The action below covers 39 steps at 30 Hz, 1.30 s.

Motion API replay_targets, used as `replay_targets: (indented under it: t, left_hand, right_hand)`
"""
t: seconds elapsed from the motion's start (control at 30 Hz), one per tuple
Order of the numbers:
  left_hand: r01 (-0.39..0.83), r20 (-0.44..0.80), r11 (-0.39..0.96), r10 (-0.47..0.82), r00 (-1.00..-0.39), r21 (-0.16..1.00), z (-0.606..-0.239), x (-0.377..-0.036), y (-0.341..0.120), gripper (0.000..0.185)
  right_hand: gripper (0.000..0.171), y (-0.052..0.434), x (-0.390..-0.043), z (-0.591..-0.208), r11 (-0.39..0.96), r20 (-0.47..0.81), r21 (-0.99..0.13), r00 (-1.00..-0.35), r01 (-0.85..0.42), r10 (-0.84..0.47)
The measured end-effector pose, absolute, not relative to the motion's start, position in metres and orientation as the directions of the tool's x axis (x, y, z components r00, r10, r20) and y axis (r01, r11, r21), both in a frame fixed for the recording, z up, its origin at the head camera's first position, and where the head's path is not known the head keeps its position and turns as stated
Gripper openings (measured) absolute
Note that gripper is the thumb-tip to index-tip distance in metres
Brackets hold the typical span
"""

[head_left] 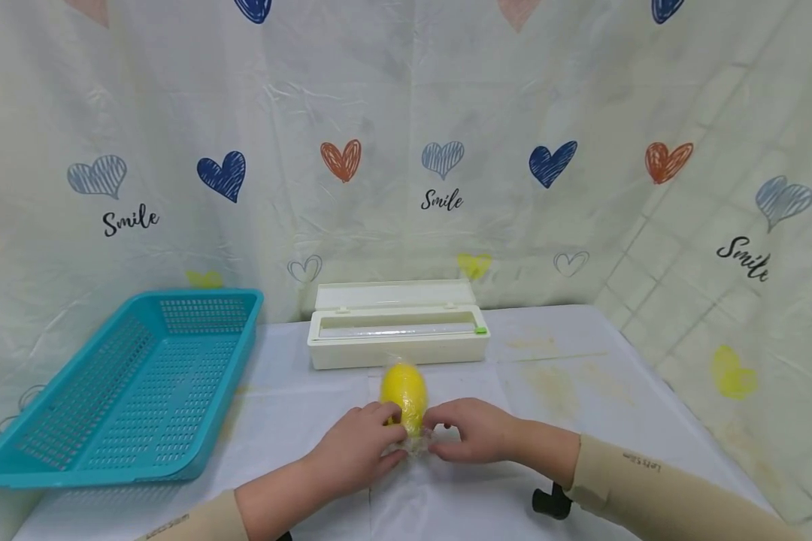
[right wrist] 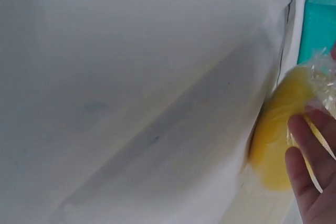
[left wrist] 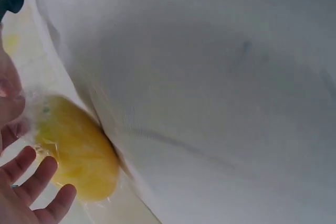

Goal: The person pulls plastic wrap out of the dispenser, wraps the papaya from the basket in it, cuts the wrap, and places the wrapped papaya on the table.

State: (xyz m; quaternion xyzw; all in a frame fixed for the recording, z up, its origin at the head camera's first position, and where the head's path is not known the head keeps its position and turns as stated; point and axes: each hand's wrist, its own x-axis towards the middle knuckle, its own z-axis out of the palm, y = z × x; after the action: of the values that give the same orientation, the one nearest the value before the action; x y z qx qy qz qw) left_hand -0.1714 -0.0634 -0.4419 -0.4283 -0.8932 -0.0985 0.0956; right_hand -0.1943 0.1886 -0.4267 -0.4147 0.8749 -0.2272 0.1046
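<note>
A yellow mango (head_left: 404, 389), covered in clear plastic wrap (head_left: 416, 445), lies in front of the person on the white-covered table. The loose wrap is bunched at its near end. From the left, the left hand (head_left: 360, 449) pinches this bunch with curled fingers, some touching the fruit's side. The right hand (head_left: 472, 430) holds the wrap from the right between thumb and forefinger. In the left wrist view, several fingertips (left wrist: 44, 174) spread beside the mango (left wrist: 81, 148). The right wrist view has fingers (right wrist: 304, 148) against the wrapped mango (right wrist: 278, 129); the thumb's contact is hidden.
Behind the mango stands a white wrap dispenser box (head_left: 399, 352), its lid (head_left: 395, 295) raised and a roll inside. A turquoise perforated basket (head_left: 243, 361) sits on the left. A curtain with hearts (head_left: 379, 90) hangs behind the table.
</note>
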Motion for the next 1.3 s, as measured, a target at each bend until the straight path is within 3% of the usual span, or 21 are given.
replay_targets:
  t: [0.17, 0.43, 0.63, 0.87, 1.3]
  left_hand:
    - [0.702, 0.21, 0.653, 0.672, -0.71, 0.286, -0.439, -0.171, -0.063, 0.007]
    - [0.531, 0.13, 0.668, 0.552, -0.823, 0.521, -0.434, -0.174, -0.067, 0.005]
    - [0.49, 0.105, 0.671, 0.528, -0.843, 0.556, -0.436, -0.178, -0.067, 0.013]
    - [0.358, 0.034, 0.661, 0.45, -0.892, 0.66, -0.435, -0.185, -0.069, 0.006]
    - [0.246, -0.042, 0.61, 0.418, -0.908, 0.753, -0.438, -0.194, -0.071, 0.019]
  right_hand:
    - [0.007, 0.183, -0.193, -0.427, 0.548, 0.023, -0.471, -0.63, -0.692, -0.776]
    - [0.012, 0.182, -0.196, -0.427, 0.558, -0.023, -0.653, -0.724, -0.512, -0.69]
    - [0.013, 0.179, -0.199, -0.43, 0.574, -0.047, -0.677, -0.751, -0.461, -0.658]
    - [0.015, 0.177, -0.202, -0.432, 0.584, -0.091, -0.723, -0.787, -0.369, -0.61]
    - [0.017, 0.171, -0.206, -0.438, 0.592, -0.106, -0.757, -0.841, -0.278, -0.531]
